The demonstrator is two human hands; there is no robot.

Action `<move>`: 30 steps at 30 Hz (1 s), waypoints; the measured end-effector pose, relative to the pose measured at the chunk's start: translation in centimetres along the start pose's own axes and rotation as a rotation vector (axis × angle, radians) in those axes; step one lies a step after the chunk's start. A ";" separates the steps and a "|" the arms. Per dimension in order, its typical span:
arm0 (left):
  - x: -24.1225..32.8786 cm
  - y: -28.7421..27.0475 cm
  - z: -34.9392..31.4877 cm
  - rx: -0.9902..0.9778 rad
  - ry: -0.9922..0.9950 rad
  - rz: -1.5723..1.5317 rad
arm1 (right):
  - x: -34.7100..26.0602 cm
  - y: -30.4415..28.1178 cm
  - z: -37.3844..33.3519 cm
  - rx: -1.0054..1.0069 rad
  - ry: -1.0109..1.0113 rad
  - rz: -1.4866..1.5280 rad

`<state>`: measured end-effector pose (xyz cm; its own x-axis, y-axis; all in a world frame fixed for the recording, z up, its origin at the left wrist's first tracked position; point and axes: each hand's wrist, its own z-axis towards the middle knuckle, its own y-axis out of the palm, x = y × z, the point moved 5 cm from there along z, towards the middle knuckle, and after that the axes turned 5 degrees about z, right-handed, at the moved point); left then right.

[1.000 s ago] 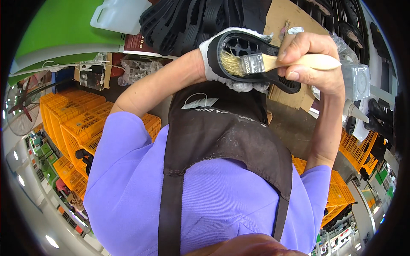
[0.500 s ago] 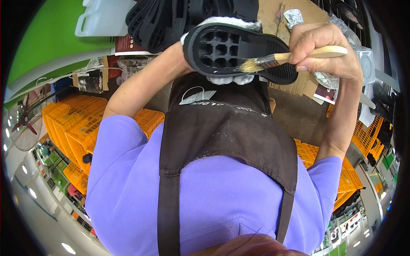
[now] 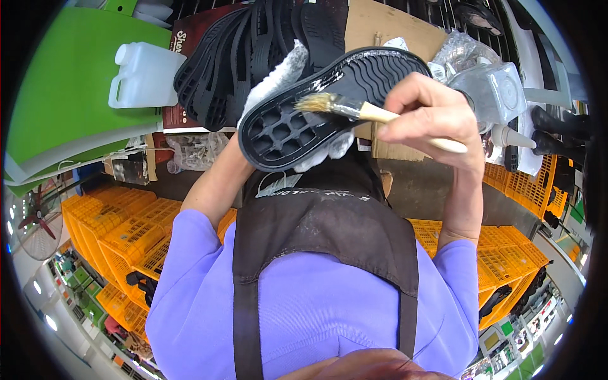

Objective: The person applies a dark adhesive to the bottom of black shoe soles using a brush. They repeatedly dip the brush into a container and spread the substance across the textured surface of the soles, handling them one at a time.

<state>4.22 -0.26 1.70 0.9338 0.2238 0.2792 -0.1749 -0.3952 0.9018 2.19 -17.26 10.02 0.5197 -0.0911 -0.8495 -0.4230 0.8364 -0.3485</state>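
My left hand (image 3: 277, 77), in a white glove, grips a black shoe sole (image 3: 377, 73) from beneath. Its thumb lies along the far edge and its fingertips show at the near edge; the palm is hidden. The sole is tilted, its open grid end at the lower left and its wavy-ribbed end at the upper right. My bare right hand (image 3: 434, 117) pinches the pale wooden handle of a flat paintbrush (image 3: 345, 106). The bristles rest on or just over the sole beside the grid. Wet white streaks shine along the sole's far edge.
Several black soles (image 3: 253, 50) lie in a row beyond my left hand. A white jug (image 3: 149, 76) stands on the green table (image 3: 57, 95). A clear plastic container (image 3: 494, 92) sits at the right, near brown cardboard (image 3: 367, 22). Orange crates (image 3: 136, 234) flank me.
The sole has turned, its ribbed end swinging up and away from me. The brush has moved left across it to the far side of the grid. White streaks now show along the far edge.
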 end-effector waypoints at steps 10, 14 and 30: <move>0.6 -2.4 -1.0 0.272 0.153 -0.219 | 1.2 -4.7 -1.9 0.085 0.137 -0.298; 1.1 -2.0 -1.2 -0.046 0.292 -0.120 | 1.5 -5.2 -2.5 0.192 0.226 -0.425; 0.1 -0.4 -0.4 0.143 0.366 0.917 | 3.4 -1.8 -1.4 0.637 0.608 -0.118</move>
<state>4.28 0.25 1.53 0.2980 0.0295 0.9541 -0.7185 -0.6512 0.2445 3.63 -19.86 7.23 -0.0267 -0.3153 -0.9486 0.1955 0.9290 -0.3142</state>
